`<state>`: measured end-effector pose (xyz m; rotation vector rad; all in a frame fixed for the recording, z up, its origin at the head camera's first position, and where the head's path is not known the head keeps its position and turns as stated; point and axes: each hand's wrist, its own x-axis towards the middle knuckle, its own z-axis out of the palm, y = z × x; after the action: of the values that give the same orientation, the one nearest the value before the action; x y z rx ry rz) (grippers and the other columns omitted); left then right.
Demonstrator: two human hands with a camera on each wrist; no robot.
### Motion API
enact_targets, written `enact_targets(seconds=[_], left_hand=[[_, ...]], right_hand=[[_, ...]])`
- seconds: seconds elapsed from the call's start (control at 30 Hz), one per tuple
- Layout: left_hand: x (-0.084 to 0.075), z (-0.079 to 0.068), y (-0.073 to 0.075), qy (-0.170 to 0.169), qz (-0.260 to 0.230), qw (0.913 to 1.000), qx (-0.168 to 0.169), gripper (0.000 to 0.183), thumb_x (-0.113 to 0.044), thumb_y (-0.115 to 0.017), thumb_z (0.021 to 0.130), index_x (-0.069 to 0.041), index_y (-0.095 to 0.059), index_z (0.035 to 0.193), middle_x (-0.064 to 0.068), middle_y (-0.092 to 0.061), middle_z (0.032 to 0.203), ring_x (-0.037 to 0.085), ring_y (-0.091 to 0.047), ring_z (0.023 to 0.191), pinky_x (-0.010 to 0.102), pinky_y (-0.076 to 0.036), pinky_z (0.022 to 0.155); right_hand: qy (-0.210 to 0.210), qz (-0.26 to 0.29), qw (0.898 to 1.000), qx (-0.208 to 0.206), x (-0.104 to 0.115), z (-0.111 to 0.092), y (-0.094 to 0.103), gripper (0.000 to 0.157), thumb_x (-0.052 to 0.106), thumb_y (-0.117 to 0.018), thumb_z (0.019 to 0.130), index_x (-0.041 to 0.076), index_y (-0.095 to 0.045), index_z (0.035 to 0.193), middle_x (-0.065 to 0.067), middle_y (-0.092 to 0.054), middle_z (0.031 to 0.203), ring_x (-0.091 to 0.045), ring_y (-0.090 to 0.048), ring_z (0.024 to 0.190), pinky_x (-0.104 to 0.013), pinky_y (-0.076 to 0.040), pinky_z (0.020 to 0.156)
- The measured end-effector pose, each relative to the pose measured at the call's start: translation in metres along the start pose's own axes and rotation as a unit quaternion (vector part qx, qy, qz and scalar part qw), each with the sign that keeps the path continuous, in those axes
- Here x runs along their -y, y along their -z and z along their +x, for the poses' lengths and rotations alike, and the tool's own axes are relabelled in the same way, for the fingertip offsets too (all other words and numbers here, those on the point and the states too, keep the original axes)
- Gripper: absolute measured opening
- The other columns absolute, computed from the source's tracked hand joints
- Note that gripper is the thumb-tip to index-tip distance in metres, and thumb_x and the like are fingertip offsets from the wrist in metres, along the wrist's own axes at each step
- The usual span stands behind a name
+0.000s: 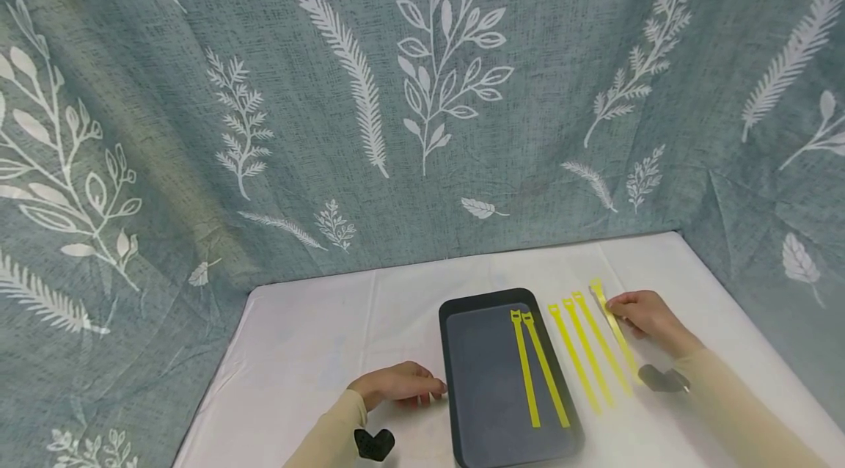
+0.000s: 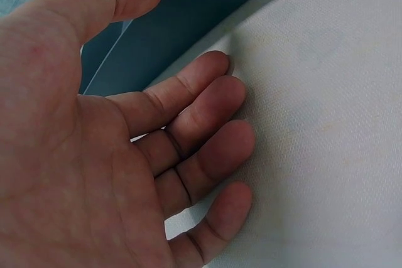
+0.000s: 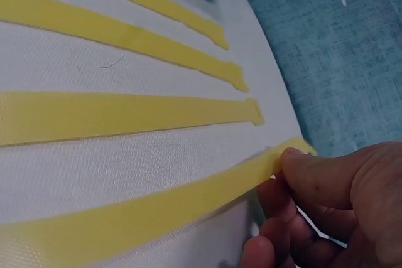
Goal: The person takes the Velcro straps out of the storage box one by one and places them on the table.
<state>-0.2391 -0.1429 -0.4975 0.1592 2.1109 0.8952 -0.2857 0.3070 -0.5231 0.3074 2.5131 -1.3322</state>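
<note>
Near its slotted head, a yellow hook-and-loop cable tie (image 1: 621, 339) is pinched between thumb and fingers of my right hand (image 1: 643, 315). In the right wrist view the pinched cable tie (image 3: 144, 214) is lifted at its head end. Three more yellow cable ties (image 3: 132, 117) lie side by side on the white cloth to its left. My left hand (image 1: 404, 384) rests on the cloth by the tray's left side, fingers loosely curled and holding nothing. The dark tray (image 1: 485, 380) holds two yellow cable ties (image 1: 526, 373) along its right half.
A white cloth (image 1: 317, 336) covers the table. Behind and at both sides hangs a blue-green curtain (image 1: 370, 218) with white leaf prints, meeting the table's back edge. Black devices are strapped near both wrists.
</note>
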Motion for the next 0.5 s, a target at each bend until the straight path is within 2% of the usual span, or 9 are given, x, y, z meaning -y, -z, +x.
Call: enact_targets(seconds=[0.27, 0.5], left_hand=[[0.0010, 0.0001, -0.0016, 0.000, -0.002, 1.0000, -0.001, 0.031, -0.040, -0.063, 0.090, -0.010, -0.073, 0.092, -0.005, -0.055, 0.072, 0.011, -0.042, 0.063, 0.026, -0.034, 0.060], [0.0009, -0.0007, -0.0020, 0.003, -0.001, 1.0000, -0.005, 0.032, -0.040, -0.063, 0.090, -0.010, -0.073, 0.093, -0.005, -0.056, 0.073, 0.011, -0.043, 0.064, 0.026, -0.034, 0.061]], right_hand=[[0.005, -0.023, 1.000, -0.008, -0.0022, 0.0045, -0.0031, 0.029, 0.023, -0.060, 0.098, -0.003, -0.069, 0.105, 0.004, -0.050, 0.062, -0.010, -0.045, 0.049, -0.027, -0.040, 0.050], [0.014, -0.040, 0.999, -0.013, -0.0021, 0.0056, -0.0054, 0.031, 0.025, -0.060, 0.093, -0.002, -0.070, 0.103, 0.005, -0.050, 0.058, -0.010, -0.045, 0.048, -0.028, -0.039, 0.049]])
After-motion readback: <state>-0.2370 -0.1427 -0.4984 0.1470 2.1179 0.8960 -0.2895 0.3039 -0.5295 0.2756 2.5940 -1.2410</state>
